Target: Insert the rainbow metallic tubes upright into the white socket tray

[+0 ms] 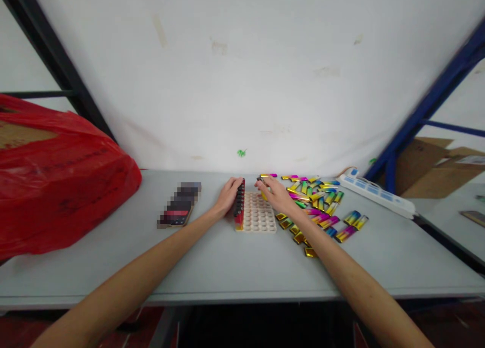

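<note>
A cream rack (260,219) with rows of round holes lies on the table in front of me. Along its left side stands a row of red lighters with black tops (240,206). My left hand (228,195) rests against the outer side of that row, fingers stretched toward its far end and touching it. Over the rack's far right part, my right hand (275,192) pinches a lighter (264,196) with a yellow body and a dark top, partly hidden by the fingers. Loose shiny lighters (326,219) in yellow, pink, green and blue are spread around my right forearm.
A phone with a blurred screen (180,206) lies left of the rack. A red plastic bag (71,181) fills the table's left end. A white power strip (377,192) lies at the right, near a cardboard box (428,168). A white wall (242,85) stands behind.
</note>
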The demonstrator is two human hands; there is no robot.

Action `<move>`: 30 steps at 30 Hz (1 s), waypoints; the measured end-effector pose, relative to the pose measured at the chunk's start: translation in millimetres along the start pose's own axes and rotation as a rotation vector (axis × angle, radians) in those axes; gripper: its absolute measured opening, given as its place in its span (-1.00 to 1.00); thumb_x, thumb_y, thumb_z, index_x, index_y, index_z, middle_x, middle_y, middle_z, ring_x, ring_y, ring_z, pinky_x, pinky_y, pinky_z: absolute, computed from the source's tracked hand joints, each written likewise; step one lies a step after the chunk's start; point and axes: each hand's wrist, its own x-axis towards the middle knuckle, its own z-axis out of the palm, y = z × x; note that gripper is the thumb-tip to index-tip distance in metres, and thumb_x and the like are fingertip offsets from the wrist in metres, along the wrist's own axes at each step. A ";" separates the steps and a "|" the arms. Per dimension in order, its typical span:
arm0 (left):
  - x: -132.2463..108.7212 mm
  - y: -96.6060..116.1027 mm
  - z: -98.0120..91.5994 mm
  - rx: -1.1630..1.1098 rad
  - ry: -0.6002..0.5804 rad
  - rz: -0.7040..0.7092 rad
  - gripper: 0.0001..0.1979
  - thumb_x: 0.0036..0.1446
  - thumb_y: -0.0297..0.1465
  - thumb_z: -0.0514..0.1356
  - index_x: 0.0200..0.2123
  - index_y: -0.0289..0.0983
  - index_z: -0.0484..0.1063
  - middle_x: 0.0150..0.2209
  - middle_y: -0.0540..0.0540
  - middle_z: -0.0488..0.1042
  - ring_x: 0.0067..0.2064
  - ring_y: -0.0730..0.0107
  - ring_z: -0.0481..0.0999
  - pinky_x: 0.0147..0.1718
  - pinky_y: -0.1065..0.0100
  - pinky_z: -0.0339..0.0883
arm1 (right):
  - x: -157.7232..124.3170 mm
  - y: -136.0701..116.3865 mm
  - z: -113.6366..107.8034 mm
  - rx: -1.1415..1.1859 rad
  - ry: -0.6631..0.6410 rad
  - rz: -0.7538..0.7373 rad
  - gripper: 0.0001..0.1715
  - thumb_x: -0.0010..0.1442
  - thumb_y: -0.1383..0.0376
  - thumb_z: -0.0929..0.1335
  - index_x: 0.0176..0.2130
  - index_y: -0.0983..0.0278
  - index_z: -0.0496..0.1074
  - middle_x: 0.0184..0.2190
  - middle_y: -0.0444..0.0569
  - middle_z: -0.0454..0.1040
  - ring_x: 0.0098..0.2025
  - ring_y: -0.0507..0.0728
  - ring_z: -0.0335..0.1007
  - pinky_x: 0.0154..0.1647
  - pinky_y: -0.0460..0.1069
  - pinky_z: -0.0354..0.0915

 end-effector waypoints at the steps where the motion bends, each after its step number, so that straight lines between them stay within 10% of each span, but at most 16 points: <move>1: 0.1 0.1 -0.1 0.007 -0.002 0.006 -0.58 0.24 0.04 0.14 -0.39 -0.20 0.35 -0.40 0.05 0.36 -0.29 0.33 0.35 -0.25 0.33 0.23 | 2.6 0.7 -0.4 -0.056 0.006 -0.038 -0.49 0.47 -0.04 0.15 -0.35 0.21 0.34 -0.35 -0.03 0.46 -0.24 0.13 0.36 -0.17 -0.02 0.20; 22: 3.9 -4.8 -0.4 0.016 -0.017 0.014 -0.55 0.21 0.08 0.14 -0.42 -0.19 0.34 -0.40 0.04 0.38 -0.26 0.29 0.38 -0.20 0.32 0.28 | 35.2 16.7 19.2 -0.253 -0.274 -0.099 -0.82 0.40 0.27 0.36 -0.24 0.30 0.49 -0.35 0.00 0.58 -0.32 0.09 0.42 -0.27 -0.07 0.17; 30: 3.2 -3.7 0.2 0.026 -0.025 0.010 -0.54 0.22 0.09 0.12 -0.40 -0.19 0.36 -0.39 0.03 0.39 -0.27 0.30 0.37 -0.22 0.32 0.25 | 13.2 40.2 -65.4 -0.388 -0.167 0.091 -0.72 0.42 0.20 0.33 -0.02 0.29 0.55 -0.20 0.03 0.66 -0.20 0.13 0.55 -0.13 -0.06 0.28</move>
